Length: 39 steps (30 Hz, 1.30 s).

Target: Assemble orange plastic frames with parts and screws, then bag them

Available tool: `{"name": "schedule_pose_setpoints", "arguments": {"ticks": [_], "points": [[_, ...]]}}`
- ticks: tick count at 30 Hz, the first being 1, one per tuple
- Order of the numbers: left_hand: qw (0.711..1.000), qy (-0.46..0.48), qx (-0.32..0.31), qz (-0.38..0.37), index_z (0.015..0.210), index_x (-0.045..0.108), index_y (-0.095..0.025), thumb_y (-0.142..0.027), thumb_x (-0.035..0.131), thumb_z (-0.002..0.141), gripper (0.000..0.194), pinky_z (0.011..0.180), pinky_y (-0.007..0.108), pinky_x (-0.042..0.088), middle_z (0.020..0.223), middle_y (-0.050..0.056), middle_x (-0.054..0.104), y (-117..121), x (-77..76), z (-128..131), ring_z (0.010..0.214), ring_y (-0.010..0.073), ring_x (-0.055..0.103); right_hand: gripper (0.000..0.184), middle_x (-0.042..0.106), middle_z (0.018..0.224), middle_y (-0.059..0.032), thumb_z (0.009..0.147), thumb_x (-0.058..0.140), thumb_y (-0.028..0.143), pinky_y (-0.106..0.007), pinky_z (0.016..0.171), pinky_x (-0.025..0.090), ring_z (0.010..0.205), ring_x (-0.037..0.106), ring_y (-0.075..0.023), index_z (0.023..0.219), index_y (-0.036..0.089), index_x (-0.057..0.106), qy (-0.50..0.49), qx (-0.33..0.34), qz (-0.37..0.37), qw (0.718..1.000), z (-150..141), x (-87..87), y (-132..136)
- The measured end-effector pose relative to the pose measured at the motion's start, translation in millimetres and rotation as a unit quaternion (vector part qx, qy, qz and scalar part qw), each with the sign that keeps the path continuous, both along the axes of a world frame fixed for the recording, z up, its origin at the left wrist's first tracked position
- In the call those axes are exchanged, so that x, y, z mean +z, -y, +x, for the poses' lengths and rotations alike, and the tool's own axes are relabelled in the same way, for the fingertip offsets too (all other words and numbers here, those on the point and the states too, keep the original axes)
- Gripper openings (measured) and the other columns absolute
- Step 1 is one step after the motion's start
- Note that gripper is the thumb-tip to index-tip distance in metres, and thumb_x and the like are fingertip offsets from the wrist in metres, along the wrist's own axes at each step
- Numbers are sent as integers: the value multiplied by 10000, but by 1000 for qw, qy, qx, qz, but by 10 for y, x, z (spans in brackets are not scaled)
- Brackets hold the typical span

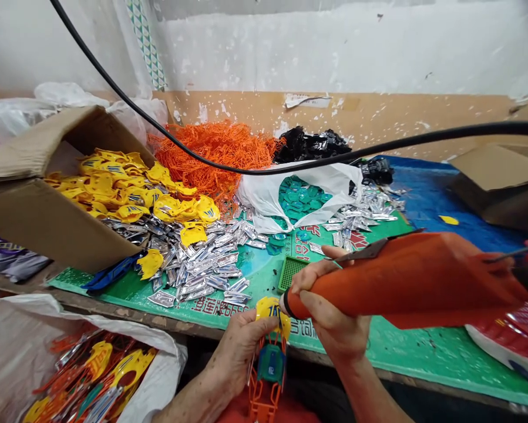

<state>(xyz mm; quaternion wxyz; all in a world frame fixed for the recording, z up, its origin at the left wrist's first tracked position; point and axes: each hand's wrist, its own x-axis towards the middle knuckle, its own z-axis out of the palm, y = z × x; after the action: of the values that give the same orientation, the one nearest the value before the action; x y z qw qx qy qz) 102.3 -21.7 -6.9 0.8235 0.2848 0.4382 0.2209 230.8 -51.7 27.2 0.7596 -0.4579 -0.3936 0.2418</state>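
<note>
My left hand (pixel 241 352) grips a plastic assembly (pixel 270 358) made of a yellow piece, a teal piece and an orange lattice frame. My right hand (pixel 329 299) is wrapped around a thick handheld tool in an orange sleeve (pixel 400 288), and a dark metal strip lies along its top. The tool's narrow tip meets the yellow piece (pixel 268 311) at its right side. Loose silver metal strips (pixel 197 264) lie on the green mat (pixel 422 352) just beyond my hands.
An open cardboard box (pixel 34 217) spills yellow plastic pieces (pixel 127 182). Behind are orange lattices (pixel 215 153), black parts (pixel 312 147) and a white bag of teal pieces (pixel 299 200). A white sack (pixel 26 346) of assembled parts sits lower left. A black cable (pixel 466 132) crosses overhead.
</note>
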Motion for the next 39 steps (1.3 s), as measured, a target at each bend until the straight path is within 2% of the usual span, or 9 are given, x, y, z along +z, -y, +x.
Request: {"name": "schedule_pose_setpoints", "arguments": {"ticks": [3, 7, 9, 11, 14, 17, 21, 27, 39], "points": [[1000, 4, -7, -3, 683, 684, -101, -330, 848, 508, 331, 424, 188, 390, 527, 10, 636, -4, 20, -13, 424, 85, 512, 600, 574, 712, 61, 695, 668, 129, -378, 709, 497, 621, 574, -150, 1227, 281, 435, -12, 15, 8, 1000, -2, 45, 20], [999, 23, -26, -20, 736, 695, -85, -290, 836, 548, 312, 468, 200, 446, 599, 44, 680, -26, 28, -36, 471, 105, 568, 552, 584, 668, 66, 660, 663, 157, -367, 652, 501, 585, 564, -148, 1174, 273, 496, -44, 43, 30, 998, 65, 281, 26], [999, 25, -32, -29, 757, 695, -80, -280, 820, 583, 293, 496, 206, 468, 636, 61, 694, -43, 22, -50, 503, 117, 593, 489, 591, 650, 64, 633, 663, 154, -358, 612, 495, 563, 556, -147, 1098, 254, 546, -52, 2, 42, 998, 165, 379, -24], [999, 19, -36, -35, 760, 689, -87, -282, 800, 624, 263, 488, 202, 467, 634, 57, 690, -62, 11, -69, 500, 115, 593, 386, 599, 649, 53, 605, 686, 137, -349, 595, 486, 560, 556, -146, 971, 221, 595, -38, -79, 50, 995, 316, 396, -122], [998, 8, -45, -35, 796, 686, -109, -310, 778, 672, 254, 481, 197, 468, 647, 50, 692, -97, -4, -98, 508, 118, 604, 192, 590, 620, 39, 579, 726, 152, -337, 581, 468, 545, 546, -139, 726, 178, 606, -5, -153, 43, 987, 582, 272, -310], [998, 1, -52, -31, 836, 686, -117, -327, 786, 668, 287, 481, 204, 481, 664, 54, 700, -133, -6, -109, 518, 127, 617, 161, 587, 606, 33, 570, 734, 188, -326, 567, 455, 532, 537, -137, 669, 164, 610, 5, -173, 15, 985, 782, 90, -451], [998, -8, -55, -24, 825, 690, -111, -318, 811, 636, 306, 473, 194, 480, 643, 50, 695, -155, 2, -89, 497, 114, 602, 142, 590, 584, 20, 545, 736, 198, -320, 558, 449, 526, 537, -145, 611, 157, 618, 11, -187, -19, 982, 860, -56, -508], [999, -6, -46, -28, 777, 699, -111, -342, 837, 582, 332, 467, 200, 475, 636, 51, 693, -143, -18, -64, 492, 119, 599, 143, 592, 576, 20, 547, 744, 203, -313, 553, 451, 521, 540, -143, 609, 161, 622, 14, -180, -34, 983, 852, -116, -497], [999, -7, -36, -34, 781, 696, -112, -338, 821, 598, 316, 466, 212, 476, 631, 62, 694, -150, -63, -61, 492, 136, 614, 161, 605, 588, 10, 585, 772, 223, -308, 558, 427, 533, 537, -147, 633, 141, 641, 23, -174, -61, 983, 850, -154, -440]]}}
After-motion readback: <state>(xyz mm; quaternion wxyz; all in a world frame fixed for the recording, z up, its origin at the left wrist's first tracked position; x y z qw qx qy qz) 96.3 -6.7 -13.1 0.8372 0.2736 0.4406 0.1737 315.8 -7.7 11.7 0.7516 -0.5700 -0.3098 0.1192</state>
